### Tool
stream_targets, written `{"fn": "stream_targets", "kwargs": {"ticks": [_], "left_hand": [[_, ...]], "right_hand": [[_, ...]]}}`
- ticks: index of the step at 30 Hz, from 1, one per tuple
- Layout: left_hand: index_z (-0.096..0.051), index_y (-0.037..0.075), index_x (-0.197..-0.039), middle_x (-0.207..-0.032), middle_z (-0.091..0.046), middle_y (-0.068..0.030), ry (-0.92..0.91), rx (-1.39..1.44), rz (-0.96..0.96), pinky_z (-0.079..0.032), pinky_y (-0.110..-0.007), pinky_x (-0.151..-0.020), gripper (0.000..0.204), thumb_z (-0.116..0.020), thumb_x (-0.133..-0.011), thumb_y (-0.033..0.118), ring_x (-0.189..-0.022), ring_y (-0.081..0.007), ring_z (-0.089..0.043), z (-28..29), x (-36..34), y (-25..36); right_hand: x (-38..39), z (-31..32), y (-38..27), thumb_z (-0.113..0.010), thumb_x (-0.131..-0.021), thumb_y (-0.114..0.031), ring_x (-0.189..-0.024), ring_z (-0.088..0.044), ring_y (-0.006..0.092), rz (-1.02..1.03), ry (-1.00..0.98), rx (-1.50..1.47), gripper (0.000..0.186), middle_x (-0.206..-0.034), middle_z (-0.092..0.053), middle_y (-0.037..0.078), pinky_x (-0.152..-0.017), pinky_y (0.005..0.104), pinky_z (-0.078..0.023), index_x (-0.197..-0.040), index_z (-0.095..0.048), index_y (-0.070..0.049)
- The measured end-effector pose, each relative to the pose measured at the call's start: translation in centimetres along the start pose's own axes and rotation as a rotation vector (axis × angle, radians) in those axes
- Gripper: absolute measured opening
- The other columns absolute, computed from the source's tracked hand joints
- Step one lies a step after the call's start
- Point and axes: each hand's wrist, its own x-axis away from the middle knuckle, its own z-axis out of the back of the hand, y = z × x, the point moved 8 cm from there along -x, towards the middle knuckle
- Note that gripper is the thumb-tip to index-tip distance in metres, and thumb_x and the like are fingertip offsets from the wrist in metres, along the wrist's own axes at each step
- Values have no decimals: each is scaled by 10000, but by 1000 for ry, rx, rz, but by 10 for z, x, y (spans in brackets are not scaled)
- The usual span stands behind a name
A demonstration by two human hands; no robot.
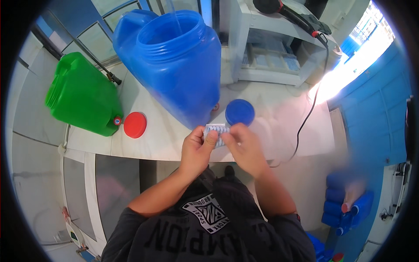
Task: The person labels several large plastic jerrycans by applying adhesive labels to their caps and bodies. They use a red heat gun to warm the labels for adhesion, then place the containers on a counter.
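Note:
Between my two hands, in front of my chest, is a small flat white packet or sheet with rows of blue print (217, 133). My left hand (195, 150) pinches its left side, thumb on top. The fingers of my right hand (245, 146) close on its right side. Just beyond my hands stands a large blue water container (183, 74), its wide threaded mouth uncapped. A clear stream or thin tube (174, 17) runs down into that mouth. A round blue lid (240, 112) lies on the white counter (152, 146) just past my right hand.
A green container (85, 96) with a small tap stands at the left, beside a red lid (135, 125). Behind, right, a white cabinet (270, 78) bears a black heat-gun-like tool (288, 13), whose cord (307, 115) crosses the counter. Several blue containers (336, 205) stand at the lower right.

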Motion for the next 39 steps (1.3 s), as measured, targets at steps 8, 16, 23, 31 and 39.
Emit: {"fn": "stream_targets", "kwargs": {"ticks": [8,16,23,31,39], "left_hand": [[-632,23,-1141,-1026,-679,-102,-90,-339,-332,-496,-295,-888,199,-500,-993,21,-961,-153,-619,8,14,62],[-642,34,-1134,-1361,-528,-156,-103,-535,-598,-509,-336,-938,230,-571,-931,-49,-1135,-216,-594,8,30,80],[-669,-3,-1039,-1083,-671,-73,183,-46,94,-542,-303,-828,128,-632,-969,99,-922,-130,-647,53,26,8],[-644,-42,-1119,-1043,-707,-106,611,-494,-138,-521,-305,-855,276,-644,-923,152,-965,-168,-668,230,5,37],[-664,22,-1178,-1243,-643,-264,567,-1091,91,-458,-429,-1027,456,-691,-833,318,-1199,-402,-600,332,-33,0]], "right_hand": [[5,-13,-21,-700,-951,-189,-1025,-632,177,460,-322,-9,224,-1215,-630,126,-855,333,-503,-1073,-649,-9],[4,-43,-1,-664,-988,-213,-1008,-569,96,-14,-425,-629,395,-1136,-608,18,-884,278,-473,-1306,-563,-2],[-9,-84,15,-729,-935,-226,-1085,-582,142,-194,-466,-650,352,-1192,-613,49,-916,298,-477,-1194,-608,-19],[-84,111,-135,-798,-829,-216,-1159,-581,306,769,405,491,331,-1180,-629,139,-970,435,-453,-1083,-646,-68],[-283,255,-144,-756,-758,-629,-947,-683,303,84,169,1103,779,-1021,-694,234,-841,405,-518,-1096,-636,63]]}}
